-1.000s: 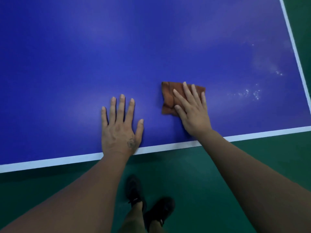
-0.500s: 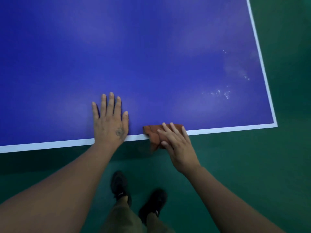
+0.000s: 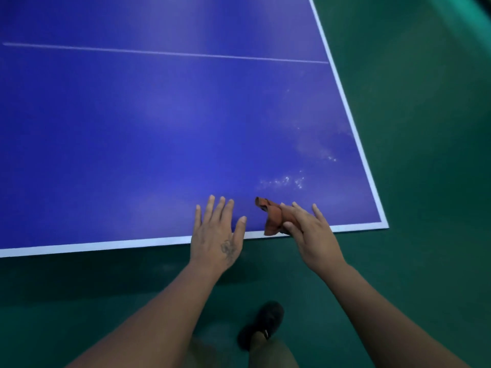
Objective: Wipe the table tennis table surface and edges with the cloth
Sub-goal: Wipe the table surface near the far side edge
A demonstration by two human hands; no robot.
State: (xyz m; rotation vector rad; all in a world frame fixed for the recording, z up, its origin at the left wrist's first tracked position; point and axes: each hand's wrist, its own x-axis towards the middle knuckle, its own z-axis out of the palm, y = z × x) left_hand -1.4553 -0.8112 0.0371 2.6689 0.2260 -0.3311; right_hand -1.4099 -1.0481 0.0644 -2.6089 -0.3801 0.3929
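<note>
Looking down at the lower middle of the frame, I see my right hand holding the cloth bunched at the near white edge of the table, thumb and inner fingers curled round it while the outer fingers stick out straight. My left hand lies flat over the same edge just beside it, fingers straight and slightly spread, holding nothing.

My worry is the grip: the cloth is crumpled into a loose wad with one end flopping free, so I judge it could slip out and drop to the green floor, or wipe with only a small patch touching. White specks sit on the blue surface just above the cloth, right of centre, with fainter smudges toward the right edge; a narrow wad could skip over them. A shoe shows at the bottom of the frame.
</note>
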